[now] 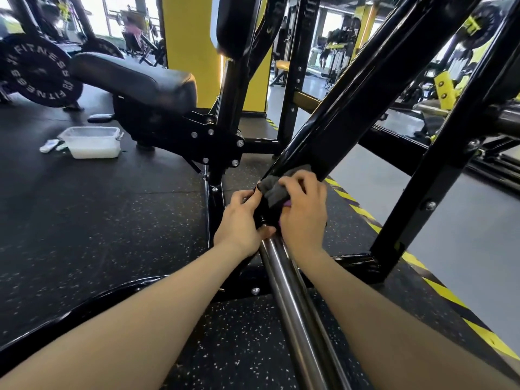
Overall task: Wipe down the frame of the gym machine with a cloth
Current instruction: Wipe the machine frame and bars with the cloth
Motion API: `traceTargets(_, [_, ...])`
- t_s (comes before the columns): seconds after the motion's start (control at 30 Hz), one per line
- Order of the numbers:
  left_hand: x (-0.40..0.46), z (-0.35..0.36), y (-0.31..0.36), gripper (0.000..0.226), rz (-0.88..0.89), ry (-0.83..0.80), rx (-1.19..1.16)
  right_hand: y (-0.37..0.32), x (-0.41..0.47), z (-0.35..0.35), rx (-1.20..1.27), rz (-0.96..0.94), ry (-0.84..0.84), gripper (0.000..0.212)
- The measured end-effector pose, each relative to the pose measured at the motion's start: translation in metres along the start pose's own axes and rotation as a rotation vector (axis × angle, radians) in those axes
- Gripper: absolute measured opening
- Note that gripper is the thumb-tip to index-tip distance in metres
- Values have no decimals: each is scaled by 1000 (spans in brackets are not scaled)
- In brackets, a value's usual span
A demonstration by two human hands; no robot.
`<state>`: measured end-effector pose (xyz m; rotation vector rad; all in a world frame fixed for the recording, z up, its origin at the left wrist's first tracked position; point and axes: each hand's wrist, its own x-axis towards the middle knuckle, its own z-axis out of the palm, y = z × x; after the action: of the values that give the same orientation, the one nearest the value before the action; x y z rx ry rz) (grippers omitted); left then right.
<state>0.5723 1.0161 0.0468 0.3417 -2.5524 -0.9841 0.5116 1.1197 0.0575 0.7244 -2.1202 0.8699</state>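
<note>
A thick black frame beam [357,102] of the gym machine slants up to the right from the centre of the view. At its lower end it meets a chrome bar [292,299] that runs toward me. A grey cloth [274,190] with a purple edge is wrapped over that joint. My right hand [302,212] grips the cloth from the right, fingers curled over its top. My left hand [242,223] holds the black frame end from the left, thumb by the chrome bar and fingertips at the cloth's edge.
A black padded seat [135,80] stands to the left, with a weight plate [36,71] behind it. A clear plastic tub [91,142] with white liquid sits on the speckled rubber floor. Another black frame post [450,153] rises at right beside yellow-black floor tape [447,291].
</note>
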Motion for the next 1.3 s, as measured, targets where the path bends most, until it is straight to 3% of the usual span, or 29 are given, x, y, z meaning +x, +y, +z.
traceTargets(0.1, [0,-1,-1,88,2,-25,21,16,-11,-7,-56,-52,-123,39])
traceTargets(0.27, [0,0,1,89,-2,-21,8,16,-1,-13,21,278,-6,40])
traceTargets(0.37, [1,2,-1,80,4,16,3,-5,-5,-2,32,77,-26,39])
traceTargets(0.47, [0,2,0,82,14,11,-17,2,-8,0,55,41,-56,40])
traceTargets(0.67, [-1,2,-1,90,3,-27,-33,28,-13,-2,80,347,-77,32])
traceTargets(0.83, [3,2,-4,87,14,14,-13,-2,-9,2,86,50,-77,35])
traceTargets(0.9, [2,2,-2,88,3,-7,-18,5,-8,2,68,73,-112,35])
traceTargets(1.07, [-4,-4,6,84,-44,-43,-13,22,-9,-15,-69,352,-219,31])
traceTargets(1.2, [-17,-26,-12,53,-96,15,-22,-20,9,-24,-18,183,-223,30])
traceTargets(1.3, [-34,-50,-39,44,-206,45,25,-61,16,-14,15,67,-297,36])
